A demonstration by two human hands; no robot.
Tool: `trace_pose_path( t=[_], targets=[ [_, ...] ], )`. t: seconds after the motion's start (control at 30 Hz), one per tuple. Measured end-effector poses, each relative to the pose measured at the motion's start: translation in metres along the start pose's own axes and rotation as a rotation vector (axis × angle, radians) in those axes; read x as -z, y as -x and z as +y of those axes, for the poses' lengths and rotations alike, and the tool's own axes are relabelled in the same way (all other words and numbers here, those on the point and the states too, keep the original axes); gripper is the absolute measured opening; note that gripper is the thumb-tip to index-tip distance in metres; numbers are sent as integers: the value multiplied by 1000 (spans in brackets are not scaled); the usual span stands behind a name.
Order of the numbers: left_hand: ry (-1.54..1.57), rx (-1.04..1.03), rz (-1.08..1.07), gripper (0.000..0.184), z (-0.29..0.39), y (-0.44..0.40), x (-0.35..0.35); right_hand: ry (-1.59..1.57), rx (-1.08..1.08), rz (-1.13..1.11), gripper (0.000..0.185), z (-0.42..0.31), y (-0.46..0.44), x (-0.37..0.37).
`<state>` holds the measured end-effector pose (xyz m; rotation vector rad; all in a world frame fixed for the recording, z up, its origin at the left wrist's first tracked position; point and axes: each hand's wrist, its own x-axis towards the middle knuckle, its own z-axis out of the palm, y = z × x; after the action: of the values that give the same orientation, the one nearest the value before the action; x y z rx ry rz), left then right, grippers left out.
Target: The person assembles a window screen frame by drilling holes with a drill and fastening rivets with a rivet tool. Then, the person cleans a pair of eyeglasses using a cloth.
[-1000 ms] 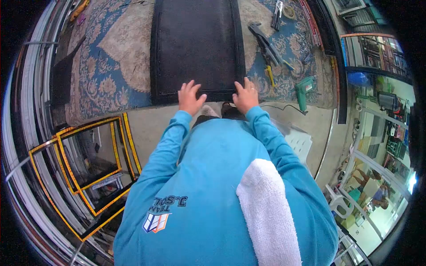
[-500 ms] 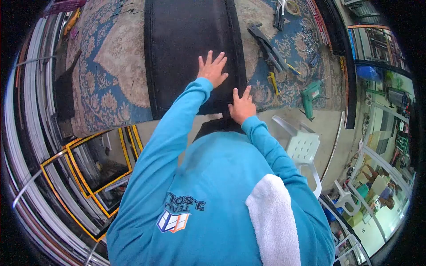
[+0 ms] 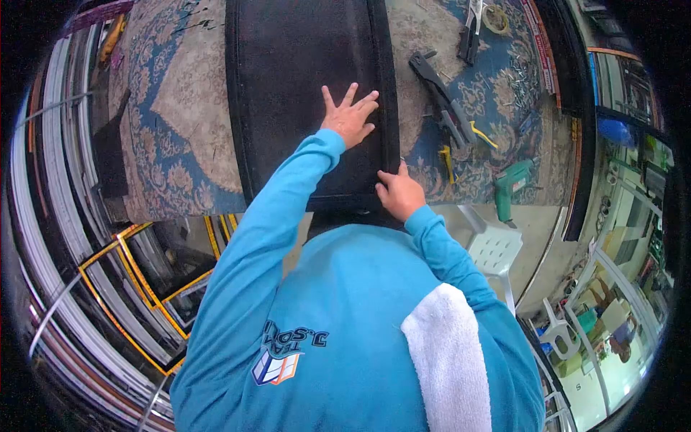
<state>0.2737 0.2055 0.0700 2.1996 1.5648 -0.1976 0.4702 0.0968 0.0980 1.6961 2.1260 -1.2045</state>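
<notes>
A long black framed panel lies on the patterned carpet. My left hand rests on its dark surface, fingers spread wide and palm down. At the panel's near right edge is my right hand, its index finger stretched along the frame, thumb apart and the other fingers partly hidden. To the right of the panel lie a black riveter-like tool, a yellow-handled tool and a green power drill.
A white plastic chair stands at the right below the carpet. Yellow-edged frames and long metal profiles fill the left. A person is far off at the right. A tape roll lies near the top.
My left hand has moved from the near edge up onto the panel and spread out. My right hand has shifted lower along the right edge. The camera view has also shifted.
</notes>
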Motion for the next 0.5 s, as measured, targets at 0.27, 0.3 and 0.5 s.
trace_pose_path(
  t=[0.27, 0.3, 0.5],
  targets=[
    [91, -13, 39, 55, -23, -16, 11, 155, -27, -13, 44, -9, 4, 4],
    [93, -26, 135, 57, -29, -23, 8, 110, -32, -17, 44, -8, 5, 5],
    [-156, 10, 104, 67, -59, -76, 15, 12, -1, 33, 51, -1, 11, -3]
  ],
)
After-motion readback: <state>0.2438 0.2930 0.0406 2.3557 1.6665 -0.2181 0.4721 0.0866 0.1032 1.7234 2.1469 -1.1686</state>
